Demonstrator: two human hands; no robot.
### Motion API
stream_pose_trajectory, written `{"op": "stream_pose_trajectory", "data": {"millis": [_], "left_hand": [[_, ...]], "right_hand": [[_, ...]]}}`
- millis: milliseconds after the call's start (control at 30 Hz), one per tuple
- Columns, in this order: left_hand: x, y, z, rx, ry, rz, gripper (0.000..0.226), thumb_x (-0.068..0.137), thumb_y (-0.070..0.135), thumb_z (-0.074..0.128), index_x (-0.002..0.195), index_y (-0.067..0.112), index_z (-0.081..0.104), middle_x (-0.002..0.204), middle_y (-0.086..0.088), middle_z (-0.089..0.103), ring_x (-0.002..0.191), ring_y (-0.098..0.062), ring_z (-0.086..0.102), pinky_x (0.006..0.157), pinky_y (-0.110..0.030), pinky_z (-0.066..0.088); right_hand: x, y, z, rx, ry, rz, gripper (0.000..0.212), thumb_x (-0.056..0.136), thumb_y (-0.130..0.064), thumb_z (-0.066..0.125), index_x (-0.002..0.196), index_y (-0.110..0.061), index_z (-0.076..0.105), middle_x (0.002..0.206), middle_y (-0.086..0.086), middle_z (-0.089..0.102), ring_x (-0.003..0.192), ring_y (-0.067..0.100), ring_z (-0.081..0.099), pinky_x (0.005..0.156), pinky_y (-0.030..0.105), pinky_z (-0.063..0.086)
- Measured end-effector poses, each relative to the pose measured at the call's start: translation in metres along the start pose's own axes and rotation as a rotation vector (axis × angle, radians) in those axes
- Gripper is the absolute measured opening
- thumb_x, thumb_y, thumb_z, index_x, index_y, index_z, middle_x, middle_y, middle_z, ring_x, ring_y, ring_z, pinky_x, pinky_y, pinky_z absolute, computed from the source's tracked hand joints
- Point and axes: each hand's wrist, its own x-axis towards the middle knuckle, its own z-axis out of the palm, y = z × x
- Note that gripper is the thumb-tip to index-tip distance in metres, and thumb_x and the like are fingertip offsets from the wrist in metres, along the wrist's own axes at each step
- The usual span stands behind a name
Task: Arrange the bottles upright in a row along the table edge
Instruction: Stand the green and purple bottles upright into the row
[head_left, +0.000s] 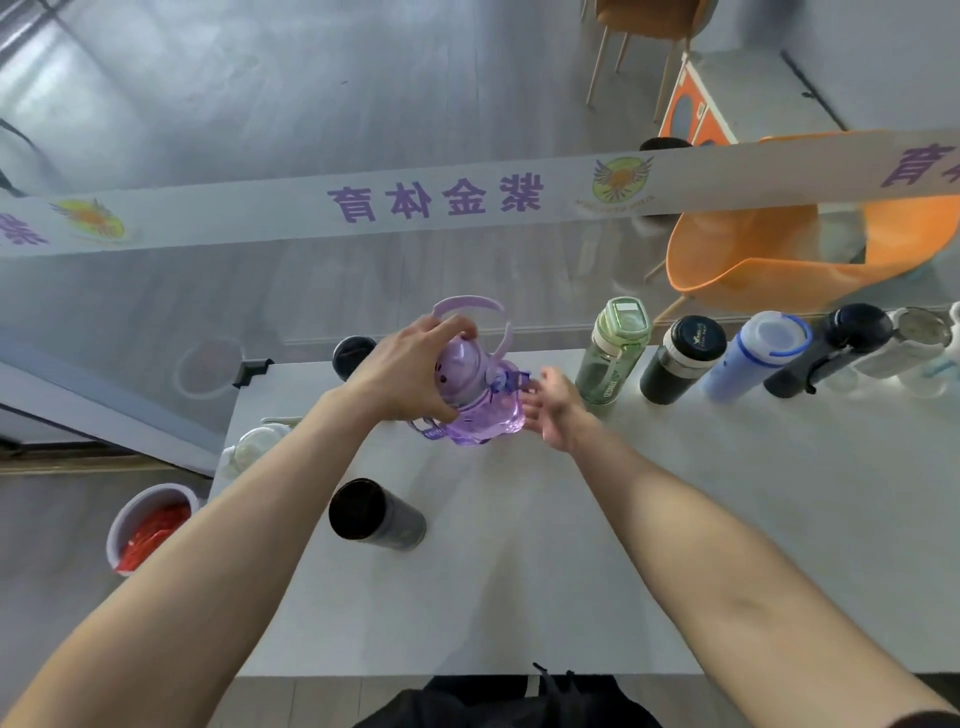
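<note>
My left hand (410, 371) grips the lid of a purple see-through bottle (480, 402) with a looped handle, held near the far edge of the white table (519, 571). My right hand (553, 408) is open, fingers spread beside the bottle's right side. Along the far edge stand a green bottle (613, 351), a black bottle with a white band (680, 361), a light blue bottle (753, 356), a black bottle (826, 351) and a white one (904, 345). A black tumbler (374, 514) and a pale bottle (252, 449) sit at the left. A dark bottle (352, 356) shows behind my left hand.
A glass pane with a white printed band (415, 202) rises just beyond the far table edge. An orange chair (769, 260) stands behind it. On the floor at the left stands a bin (148, 525) with red contents.
</note>
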Motion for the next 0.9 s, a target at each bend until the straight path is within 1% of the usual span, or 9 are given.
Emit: {"op": "stream_pose_trajectory", "data": {"millis": [67, 133, 267, 367, 433, 500, 667, 833, 900], "left_hand": [[0.002, -0.002, -0.002, 0.002, -0.003, 0.01, 0.096, 0.056, 0.036, 0.095, 0.137, 0.048, 0.045, 0.12, 0.013, 0.048, 0.095, -0.024, 0.06, 0.073, -0.034, 0.049], [0.006, -0.003, 0.0, 0.01, -0.022, 0.019, 0.098, 0.055, 0.034, 0.096, 0.138, 0.047, 0.045, 0.122, 0.01, 0.05, 0.093, -0.025, 0.06, 0.072, -0.035, 0.051], [0.019, -0.001, 0.018, 0.038, -0.049, 0.023, 0.102, 0.054, 0.031, 0.094, 0.142, 0.045, 0.044, 0.126, 0.007, 0.05, 0.096, -0.025, 0.06, 0.077, -0.043, 0.058], [0.031, -0.002, 0.037, 0.037, -0.071, -0.01, 0.108, 0.054, 0.03, 0.091, 0.149, 0.046, 0.042, 0.133, 0.006, 0.052, 0.104, -0.022, 0.057, 0.075, -0.038, 0.054], [0.04, -0.003, 0.05, 0.047, -0.087, -0.011, 0.111, 0.052, 0.031, 0.09, 0.15, 0.045, 0.041, 0.136, 0.004, 0.053, 0.109, -0.026, 0.06, 0.077, -0.04, 0.056], [0.05, -0.002, 0.062, 0.05, -0.095, 0.001, 0.11, 0.051, 0.029, 0.091, 0.149, 0.041, 0.042, 0.135, 0.002, 0.053, 0.111, -0.031, 0.062, 0.077, -0.043, 0.059], [0.066, 0.006, 0.088, 0.098, -0.104, 0.006, 0.109, 0.056, 0.03, 0.093, 0.151, 0.035, 0.041, 0.131, -0.003, 0.053, 0.11, -0.033, 0.06, 0.07, -0.034, 0.043], [0.069, 0.014, 0.11, 0.101, -0.095, 0.004, 0.109, 0.058, 0.032, 0.091, 0.156, 0.036, 0.043, 0.141, -0.007, 0.054, 0.116, -0.039, 0.061, 0.091, -0.038, 0.05], [0.071, 0.018, 0.113, 0.11, -0.104, 0.013, 0.109, 0.061, 0.033, 0.091, 0.158, 0.035, 0.043, 0.143, -0.007, 0.053, 0.122, -0.039, 0.059, 0.098, -0.039, 0.049]], "right_hand": [[-0.002, -0.034, 0.009, -0.046, -0.019, -0.073, 0.045, 0.111, -0.04, 0.035, 0.104, -0.011, 0.068, 0.103, 0.019, 0.07, 0.086, 0.032, 0.066, 0.087, 0.051, 0.061], [-0.001, -0.064, 0.018, -0.196, -0.022, -0.157, 0.032, 0.108, -0.028, 0.043, 0.1, -0.013, 0.07, 0.103, 0.015, 0.069, 0.094, 0.031, 0.066, 0.102, 0.057, 0.057], [0.014, -0.09, 0.018, -0.731, 0.048, -0.294, 0.031, 0.097, 0.0, 0.047, 0.097, -0.009, 0.076, 0.109, 0.019, 0.076, 0.101, 0.037, 0.074, 0.092, 0.057, 0.063], [0.007, -0.087, 0.004, -0.777, 0.081, -0.332, 0.039, 0.092, -0.001, 0.046, 0.094, -0.024, 0.077, 0.107, 0.012, 0.08, 0.099, 0.03, 0.075, 0.089, 0.047, 0.062], [0.004, -0.082, -0.004, -0.799, 0.056, -0.348, 0.034, 0.088, -0.01, 0.046, 0.094, -0.027, 0.075, 0.107, 0.009, 0.08, 0.104, 0.031, 0.076, 0.091, 0.048, 0.063], [0.001, -0.08, -0.008, -0.831, 0.05, -0.381, 0.031, 0.088, -0.02, 0.05, 0.105, -0.024, 0.076, 0.108, 0.006, 0.079, 0.104, 0.032, 0.075, 0.096, 0.052, 0.06], [-0.015, -0.101, -0.012, -0.964, 0.135, -0.498, 0.041, 0.099, -0.023, 0.064, 0.139, -0.014, 0.066, 0.124, 0.007, 0.076, 0.116, 0.027, 0.068, 0.103, 0.036, 0.051], [-0.02, -0.119, -0.012, -1.179, 0.115, -0.623, 0.047, 0.096, -0.035, 0.074, 0.138, -0.013, 0.069, 0.115, 0.006, 0.077, 0.111, 0.026, 0.07, 0.09, 0.028, 0.047], [-0.022, -0.124, -0.011, -1.287, 0.076, -0.627, 0.049, 0.098, -0.038, 0.074, 0.139, -0.013, 0.069, 0.126, 0.007, 0.075, 0.117, 0.026, 0.068, 0.096, 0.031, 0.047]]}}
